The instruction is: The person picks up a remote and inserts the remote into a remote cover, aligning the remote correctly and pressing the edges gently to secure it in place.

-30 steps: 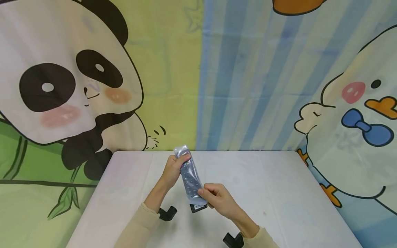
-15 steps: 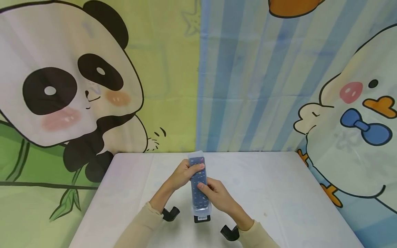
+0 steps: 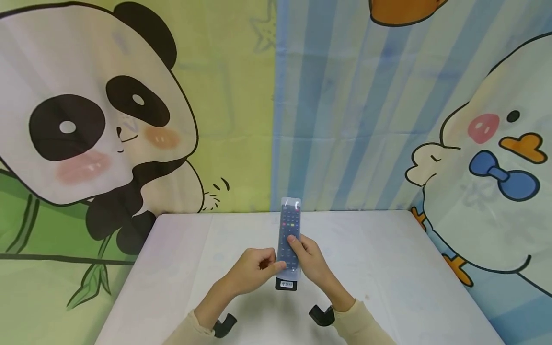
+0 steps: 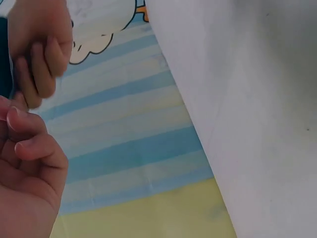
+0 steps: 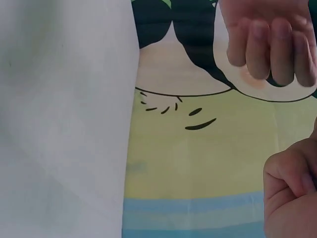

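Observation:
A dark remote control [image 3: 286,242] in a clear plastic sleeve [image 3: 291,203] stands nearly upright over the table. Its black lower end, bearing a white label [image 3: 286,284], sticks out below the sleeve. My right hand [image 3: 314,261] grips it along the right side, thumb across the buttons. At the lower left edge, my left hand [image 3: 254,269] pinches the sleeved remote with curled fingers and the thumb tip. The left wrist view shows the left hand [image 4: 29,173] low and the right hand [image 4: 42,47] above. The right wrist view shows the right hand [image 5: 292,188] partly cut off.
The white-covered table [image 3: 379,268] lies beneath my hands. Behind it hangs a printed cloth [image 3: 336,105] with a panda and a white bird. Black curved pieces [image 3: 322,316] are at both sleeve cuffs.
My left hand has moved from the remote's upper end down to its lower left edge. The right hand has shifted up its side. The remote has straightened and moved right.

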Available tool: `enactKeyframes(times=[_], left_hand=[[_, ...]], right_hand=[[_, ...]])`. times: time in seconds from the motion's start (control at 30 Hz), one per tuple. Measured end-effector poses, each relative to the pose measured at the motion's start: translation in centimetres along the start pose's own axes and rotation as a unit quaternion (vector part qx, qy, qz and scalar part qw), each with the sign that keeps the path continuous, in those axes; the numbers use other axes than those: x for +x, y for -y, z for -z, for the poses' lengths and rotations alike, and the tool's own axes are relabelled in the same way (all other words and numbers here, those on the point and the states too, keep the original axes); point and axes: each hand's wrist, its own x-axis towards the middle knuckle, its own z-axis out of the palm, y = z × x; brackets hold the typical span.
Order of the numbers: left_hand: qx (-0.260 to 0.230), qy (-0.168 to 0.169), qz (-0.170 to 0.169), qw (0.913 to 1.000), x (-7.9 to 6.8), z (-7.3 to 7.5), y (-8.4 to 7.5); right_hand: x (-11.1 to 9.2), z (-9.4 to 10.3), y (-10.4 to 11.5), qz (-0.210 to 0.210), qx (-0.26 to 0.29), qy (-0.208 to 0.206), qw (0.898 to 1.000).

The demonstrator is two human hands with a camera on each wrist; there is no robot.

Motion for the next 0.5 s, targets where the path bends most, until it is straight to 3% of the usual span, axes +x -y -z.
enactKeyframes(times=[0.13,0.27,0.37,0.5], left_hand=[[-0.008,0.014,-0.008,0.9998,-0.6,-0.7,-0.6],[-0.106,0.028,0.023,0.9937,-1.2,-1.0,-0.6],[-0.162,0.020,0.031,0.9862,-1.7,-1.2,-0.6],[-0.190,-0.006,0.020,0.9816,-2.3,-1.7,-0.8]], right_hand=[[0.2,0.1,0.2,-0.008,0.033,-0.007,0.999],[0.1,-0.4,0.3,-0.021,0.067,-0.016,0.997],[0.1,-0.8,0.3,-0.031,0.074,-0.033,0.996],[0.5,-1.3,0.4,-0.042,0.076,-0.068,0.994]])
